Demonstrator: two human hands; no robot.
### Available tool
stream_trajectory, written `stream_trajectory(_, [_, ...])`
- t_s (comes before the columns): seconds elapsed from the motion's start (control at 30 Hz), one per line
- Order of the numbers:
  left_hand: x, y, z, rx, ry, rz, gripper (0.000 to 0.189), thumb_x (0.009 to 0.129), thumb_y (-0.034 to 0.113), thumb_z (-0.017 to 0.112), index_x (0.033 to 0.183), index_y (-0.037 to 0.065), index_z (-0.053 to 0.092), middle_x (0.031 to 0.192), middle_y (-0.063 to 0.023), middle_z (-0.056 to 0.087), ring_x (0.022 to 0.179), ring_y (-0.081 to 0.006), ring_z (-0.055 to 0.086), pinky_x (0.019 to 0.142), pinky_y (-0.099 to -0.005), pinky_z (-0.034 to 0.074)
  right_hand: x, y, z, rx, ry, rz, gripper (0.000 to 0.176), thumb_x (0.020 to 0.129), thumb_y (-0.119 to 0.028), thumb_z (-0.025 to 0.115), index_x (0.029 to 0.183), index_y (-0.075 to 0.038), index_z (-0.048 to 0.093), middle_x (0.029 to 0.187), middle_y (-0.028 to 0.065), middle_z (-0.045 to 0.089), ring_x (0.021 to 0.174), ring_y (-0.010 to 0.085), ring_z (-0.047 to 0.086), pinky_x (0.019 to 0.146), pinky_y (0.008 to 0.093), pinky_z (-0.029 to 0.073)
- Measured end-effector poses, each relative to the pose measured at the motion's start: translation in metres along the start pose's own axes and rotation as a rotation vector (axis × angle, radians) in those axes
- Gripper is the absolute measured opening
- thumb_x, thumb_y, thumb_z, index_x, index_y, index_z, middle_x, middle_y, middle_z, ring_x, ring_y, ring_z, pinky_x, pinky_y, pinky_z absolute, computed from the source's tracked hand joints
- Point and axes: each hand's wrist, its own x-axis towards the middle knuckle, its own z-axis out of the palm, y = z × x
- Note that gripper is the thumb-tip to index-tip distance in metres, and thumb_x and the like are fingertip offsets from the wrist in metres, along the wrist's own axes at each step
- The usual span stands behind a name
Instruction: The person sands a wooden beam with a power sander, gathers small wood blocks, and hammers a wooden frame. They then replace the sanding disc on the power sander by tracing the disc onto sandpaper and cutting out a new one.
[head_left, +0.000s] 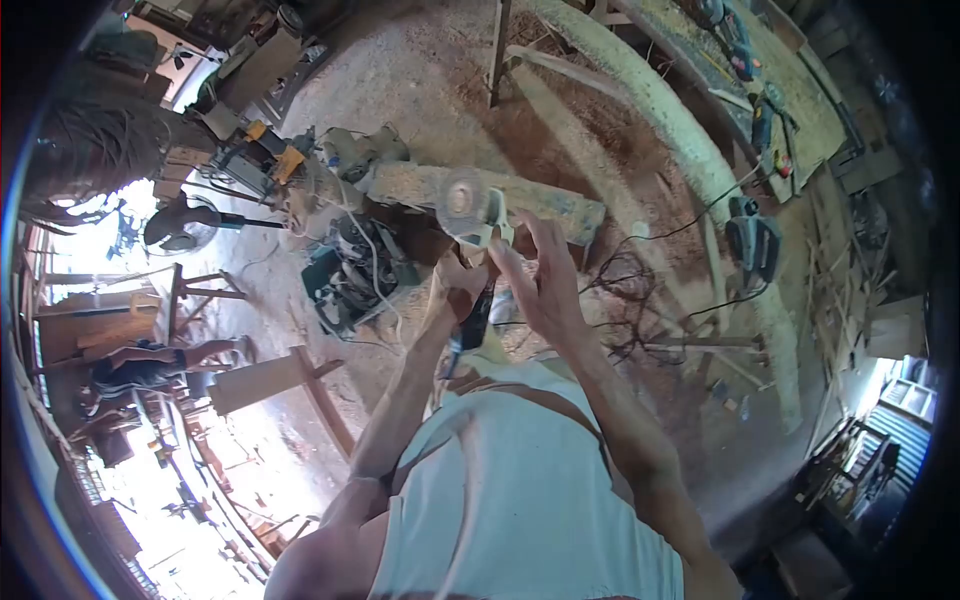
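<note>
In front of my body I hold a long dark power tool, which looks like an angle grinder [480,312]. A round, pale, see-through-looking disc [461,203] sits at its far end, with a white part [496,218] beside it. My left hand [459,283] is closed around the tool just below the disc. My right hand [548,285] reaches in from the other side, thumb and fingertips at the white part. The exact contact of these fingertips is partly hidden. A sawdust-covered wooden block [560,207] lies beyond the disc.
A dark machine [358,265] stands left of the block. Tangled cables [630,300] run across the dusty floor to another power tool [752,240] on the right. A fan [182,228] stands at left, near another person [140,368]. Long curved timber [690,140] lies at upper right.
</note>
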Motion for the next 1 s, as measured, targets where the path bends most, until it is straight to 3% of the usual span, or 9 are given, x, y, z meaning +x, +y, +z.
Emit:
stream_trajectory(0.17, [-0.007, 0.003, 0.002, 0.149, -0.417, -0.016, 0.042, 0.088, 0.021, 0.079, 0.121, -0.002, 0.068, 0.108, -0.015, 0.077, 0.097, -0.0237, 0.075, 0.089, -0.0398, 0.057, 0.024, 0.027, -0.015, 0.474, -0.172, 0.474, 0.032, 0.105, -0.027, 0.065, 0.12, 0.001, 0.059, 0.068, 0.0067, 0.068, 0.054, 0.0173, 0.065, 0.05, 0.0299, 0.051])
stream_trajectory(0.2, [-0.01, -0.004, 0.007, 0.108, -0.4, -0.002, 0.03, 0.092, 0.015, 0.076, 0.112, -0.004, 0.065, 0.099, -0.0118, 0.075, 0.093, -0.0155, 0.071, 0.082, -0.0362, 0.058, 0.021, 0.031, -0.02, 0.523, -0.186, 0.451, 0.025, 0.104, -0.023, 0.064, 0.114, 0.0, 0.059, 0.073, 0.0092, 0.069, 0.058, 0.0137, 0.067, 0.048, 0.029, 0.05])
stream_trajectory(0.4, [-0.024, 0.009, 0.022, 0.482, -0.302, -0.195, 0.049, 0.086, 0.022, 0.08, 0.124, -0.003, 0.063, 0.101, -0.017, 0.076, 0.096, -0.0245, 0.075, 0.087, -0.0387, 0.058, 0.0, 0.057, -0.029, 0.566, -0.202, 0.56, 0.028, 0.103, -0.019, 0.065, 0.122, 0.001, 0.059, 0.078, 0.0094, 0.071, 0.058, 0.0144, 0.067, 0.049, 0.0321, 0.053])
stream_trajectory(0.53, [-0.039, 0.023, 0.036, 0.272, -0.318, -0.189, 0.048, 0.084, 0.016, 0.083, 0.123, -0.002, 0.063, 0.103, -0.0141, 0.076, 0.094, -0.023, 0.074, 0.086, -0.0379, 0.058, -0.03, 0.085, -0.021, 0.434, -0.14, 0.5, 0.045, 0.103, -0.021, 0.067, 0.14, 0.0, 0.053, 0.089, 0.0084, 0.072, 0.063, 0.0142, 0.067, 0.052, 0.0309, 0.053])
stream_trajectory(0.7, [-0.071, 0.019, 0.048, 0.035, -0.075, 0.266, 0.049, 0.08, 0.01, 0.085, 0.122, -0.002, 0.065, 0.109, -0.0131, 0.076, 0.095, -0.023, 0.073, 0.085, -0.0382, 0.059, -0.062, 0.035, -0.069, 0.296, -0.343, 0.361, 0.062, 0.103, -0.022, 0.066, 0.157, -0.005, 0.04, 0.095, 0.0104, 0.071, 0.085, 0.0171, 0.07, 0.072, 0.0353, 0.058])
stream_trajectory(0.8, [-0.069, 0.048, 0.03, 0.106, -0.202, 0.083, 0.051, 0.079, 0.006, 0.087, 0.124, -0.002, 0.064, 0.109, -0.0112, 0.075, 0.097, -0.017, 0.071, 0.087, -0.0354, 0.058, -0.089, 0.048, -0.084, 0.303, -0.246, 0.277, 0.081, 0.098, -0.027, 0.073, 0.165, -0.008, 0.031, 0.123, 0.0169, 0.067, 0.111, 0.0272, 0.068, 0.094, 0.0394, 0.055])
stream_trajectory(0.9, [-0.048, 0.052, 0.041, -0.15, 0.045, -0.11, 0.055, 0.078, 0.008, 0.089, 0.125, -0.004, 0.064, 0.112, -0.0113, 0.075, 0.098, -0.017, 0.07, 0.087, -0.0343, 0.056, -0.104, 0.068, -0.062, -0.09, -0.326, 0.06, 0.099, 0.091, -0.032, 0.081, 0.166, -0.004, 0.023, 0.15, 0.0267, 0.052, 0.137, 0.0373, 0.055, 0.112, 0.0441, 0.046])
stream_trajectory(0.93, [-0.037, 0.054, 0.05, -0.201, 0.128, 0.133, 0.054, 0.08, 0.012, 0.091, 0.123, -0.006, 0.065, 0.11, -0.0094, 0.075, 0.096, -0.0172, 0.07, 0.087, -0.033, 0.056, -0.098, 0.055, -0.052, -0.058, -0.342, 0.025, 0.11, 0.084, -0.033, 0.087, 0.166, -0.001, 0.02, 0.157, 0.0294, 0.044, 0.142, 0.0418, 0.05, 0.117, 0.0432, 0.043])
stream_trajectory(1.0, [-0.022, 0.072, 0.058, -0.271, 0.204, 0.198, 0.057, 0.081, 0.016, 0.093, 0.126, -0.005, 0.064, 0.113, -0.0091, 0.073, 0.097, -0.0173, 0.069, 0.087, -0.0315, 0.055, -0.083, 0.033, -0.034, 0.171, -0.288, 0.078, 0.11, 0.082, -0.03, 0.088, 0.165, 0.0, 0.021, 0.154, 0.0292, 0.047, 0.141, 0.0418, 0.051, 0.117, 0.0425, 0.042])
